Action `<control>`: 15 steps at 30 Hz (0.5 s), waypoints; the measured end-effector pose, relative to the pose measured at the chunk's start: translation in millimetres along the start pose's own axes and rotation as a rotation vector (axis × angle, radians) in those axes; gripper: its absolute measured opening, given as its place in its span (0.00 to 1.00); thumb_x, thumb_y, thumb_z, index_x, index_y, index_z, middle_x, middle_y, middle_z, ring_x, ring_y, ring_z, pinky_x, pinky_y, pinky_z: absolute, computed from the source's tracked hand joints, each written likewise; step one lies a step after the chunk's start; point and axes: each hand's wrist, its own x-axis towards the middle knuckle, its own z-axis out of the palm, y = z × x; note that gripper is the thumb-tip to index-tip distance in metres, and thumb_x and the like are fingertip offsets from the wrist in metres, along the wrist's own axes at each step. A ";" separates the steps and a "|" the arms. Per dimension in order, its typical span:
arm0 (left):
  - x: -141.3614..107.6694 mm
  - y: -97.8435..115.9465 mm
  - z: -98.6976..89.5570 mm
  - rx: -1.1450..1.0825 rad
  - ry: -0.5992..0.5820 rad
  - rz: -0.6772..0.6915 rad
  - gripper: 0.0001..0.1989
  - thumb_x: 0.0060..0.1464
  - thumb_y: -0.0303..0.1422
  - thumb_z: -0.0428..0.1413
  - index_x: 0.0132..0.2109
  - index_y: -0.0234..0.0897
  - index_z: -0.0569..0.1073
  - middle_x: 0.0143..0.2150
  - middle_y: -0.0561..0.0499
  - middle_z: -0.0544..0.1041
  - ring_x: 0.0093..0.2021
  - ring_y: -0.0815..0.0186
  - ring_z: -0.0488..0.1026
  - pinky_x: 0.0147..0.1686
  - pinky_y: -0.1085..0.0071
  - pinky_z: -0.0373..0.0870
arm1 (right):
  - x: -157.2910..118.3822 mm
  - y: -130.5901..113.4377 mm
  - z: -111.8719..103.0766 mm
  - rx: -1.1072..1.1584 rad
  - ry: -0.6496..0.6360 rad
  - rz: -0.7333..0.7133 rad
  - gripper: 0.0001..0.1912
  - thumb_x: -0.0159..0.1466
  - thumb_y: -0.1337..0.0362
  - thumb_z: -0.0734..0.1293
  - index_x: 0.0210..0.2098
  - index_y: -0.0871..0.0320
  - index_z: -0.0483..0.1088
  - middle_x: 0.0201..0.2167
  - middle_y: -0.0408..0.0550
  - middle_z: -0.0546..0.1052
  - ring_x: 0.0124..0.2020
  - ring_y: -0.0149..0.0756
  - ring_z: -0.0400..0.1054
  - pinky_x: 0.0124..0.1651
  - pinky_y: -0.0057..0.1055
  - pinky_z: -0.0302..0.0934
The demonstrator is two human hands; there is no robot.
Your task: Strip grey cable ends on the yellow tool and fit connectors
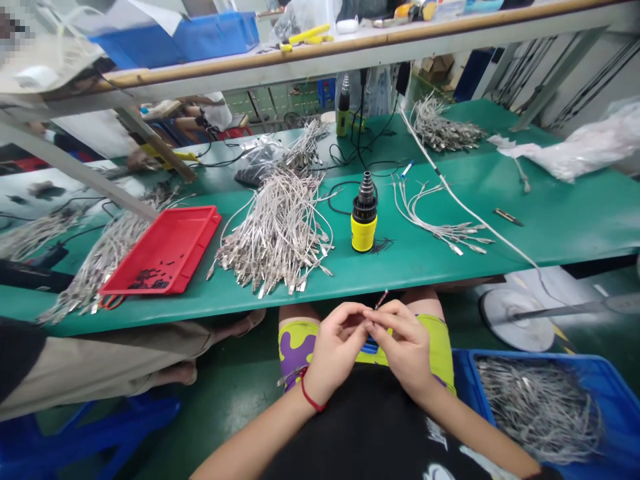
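- Both hands raised over the lap, just in front of the counter (560, 217) edge; fingertips meet, thumbs inward.
- Left hand (336, 345): fingers curled to the thumb in a pinch, red cord at the wrist. Right hand (406, 343): likewise pinched, facing it.
- Between them, a thin wire end (383, 298), dark and reddish, poking up past the fingertips. Both pinches appear closed on this piece; the gripped part is hidden, so cannot tell exactly where each hold lies.
- A metal connector (284, 382) shows beside the left wrist; whether it belongs to the same lead, cannot tell.
- Step in hand, my reading: fine two-handed fingertip work at the wire end, off the counter.
- Next move, as I judge it, calls for one hand keeping a steady pinch while the other makes small adjustments; the strand looks thin enough to bend or slip.
- Straight ahead on the counter: yellow-and-black heat gun (363, 233), nozzle up, untouched.
- Left of it, a large heap of pale cables (277, 233); farther left, a red tray (199, 237) with small black pieces (151, 279).
- Right of it, a small fan of cables (457, 231), plugs pointing right.
- Below right, a blue bin (605, 363) filled with more leads.
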 end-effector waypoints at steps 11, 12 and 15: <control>3.3 0.3 -6.1 -0.172 0.030 -0.063 0.09 0.56 0.33 0.67 0.44 0.36 0.82 0.40 0.46 0.84 0.39 0.62 0.79 0.43 0.67 0.76 | -2.7 -8.4 -0.3 -0.260 -0.056 -0.199 0.24 0.67 0.68 0.67 0.61 0.42 0.73 0.42 0.51 0.74 0.40 0.44 0.71 0.41 0.41 0.69; 3.2 -0.5 -5.9 -0.204 0.031 -0.071 0.09 0.55 0.33 0.67 0.43 0.36 0.83 0.39 0.46 0.84 0.38 0.62 0.79 0.42 0.67 0.76 | -1.9 -7.1 -2.6 -0.347 -0.024 -0.249 0.25 0.66 0.67 0.67 0.61 0.43 0.73 0.44 0.52 0.74 0.42 0.45 0.71 0.44 0.42 0.68; 4.8 -2.5 -5.1 -0.307 0.024 -0.085 0.11 0.52 0.34 0.70 0.42 0.34 0.84 0.36 0.45 0.84 0.33 0.65 0.79 0.40 0.68 0.76 | 4.7 -4.3 -10.4 -0.564 0.096 -0.428 0.23 0.62 0.65 0.73 0.56 0.43 0.78 0.48 0.54 0.75 0.45 0.48 0.72 0.48 0.44 0.66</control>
